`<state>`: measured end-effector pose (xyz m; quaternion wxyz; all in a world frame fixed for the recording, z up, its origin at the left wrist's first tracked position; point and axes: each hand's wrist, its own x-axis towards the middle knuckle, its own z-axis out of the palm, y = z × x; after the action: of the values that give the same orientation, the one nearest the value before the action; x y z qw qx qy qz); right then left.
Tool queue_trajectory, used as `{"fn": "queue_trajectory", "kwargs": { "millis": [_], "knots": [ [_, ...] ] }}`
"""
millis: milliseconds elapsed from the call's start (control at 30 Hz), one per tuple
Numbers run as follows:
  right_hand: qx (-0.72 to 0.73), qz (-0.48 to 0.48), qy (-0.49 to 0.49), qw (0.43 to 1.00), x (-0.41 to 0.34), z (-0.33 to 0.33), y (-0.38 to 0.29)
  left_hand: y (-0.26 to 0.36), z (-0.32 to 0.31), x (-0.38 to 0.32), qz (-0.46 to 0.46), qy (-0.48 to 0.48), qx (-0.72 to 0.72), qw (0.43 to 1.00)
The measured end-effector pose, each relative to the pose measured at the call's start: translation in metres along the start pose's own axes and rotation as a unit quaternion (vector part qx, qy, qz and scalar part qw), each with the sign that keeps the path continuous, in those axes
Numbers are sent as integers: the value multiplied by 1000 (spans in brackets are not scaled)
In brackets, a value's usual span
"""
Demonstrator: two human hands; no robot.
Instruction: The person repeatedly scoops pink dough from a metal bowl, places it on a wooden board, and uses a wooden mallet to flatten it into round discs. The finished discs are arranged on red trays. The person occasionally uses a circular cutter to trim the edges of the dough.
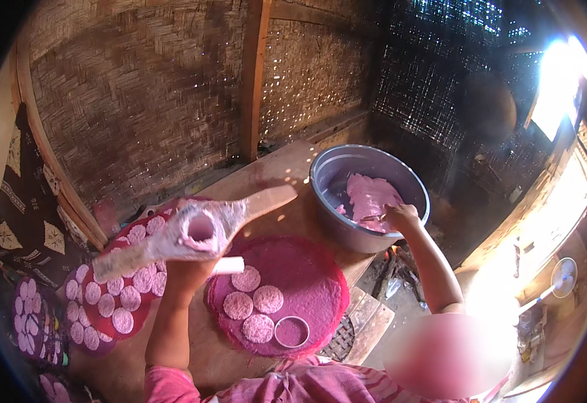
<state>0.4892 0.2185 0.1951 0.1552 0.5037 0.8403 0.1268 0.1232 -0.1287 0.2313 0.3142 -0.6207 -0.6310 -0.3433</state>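
Observation:
My left hand (191, 274) grips a two-handled wooden press (233, 210) from below. Pink paste smears the rim of its hollow cylinder, which faces up. A short white cylinder (229, 265) juts out beside that hand; whether I hold it too cannot be told. Inside a grey plastic basin (356, 243), my right hand (401, 217) holds a thin utensil (372, 218), mostly hidden, against a mass of pink dough (371, 194). Before me lies a round magenta cloth mat (313, 282) bearing several pink noodle-textured discs (268, 299) and a thin ring mould (292, 347).
More pink discs (130, 298) cover red mats (139, 322) at the left. The wooden table (278, 163) meets a woven bamboo wall (137, 101) with a post (254, 75). Below the basin, a small wood fire (393, 250) burns. A person's blurred head (447, 355) is at lower right.

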Motion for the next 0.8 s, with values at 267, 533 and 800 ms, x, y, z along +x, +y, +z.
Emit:
{"fn": "queue_trajectory", "kwargs": {
  "millis": [267, 533, 800],
  "knots": [
    [43, 100, 23, 994, 83, -28, 11, -4, 20, -10, -132, -57, -267, 953],
    [-2, 50, 38, 998, 180, 38, -9, -13, -6, -23, -183, -81, -255, 946],
    [-5, -18, 15, 1000, 168, 46, -27, 1, -4, -16, -176, -14, -244, 953]
  ]
}}
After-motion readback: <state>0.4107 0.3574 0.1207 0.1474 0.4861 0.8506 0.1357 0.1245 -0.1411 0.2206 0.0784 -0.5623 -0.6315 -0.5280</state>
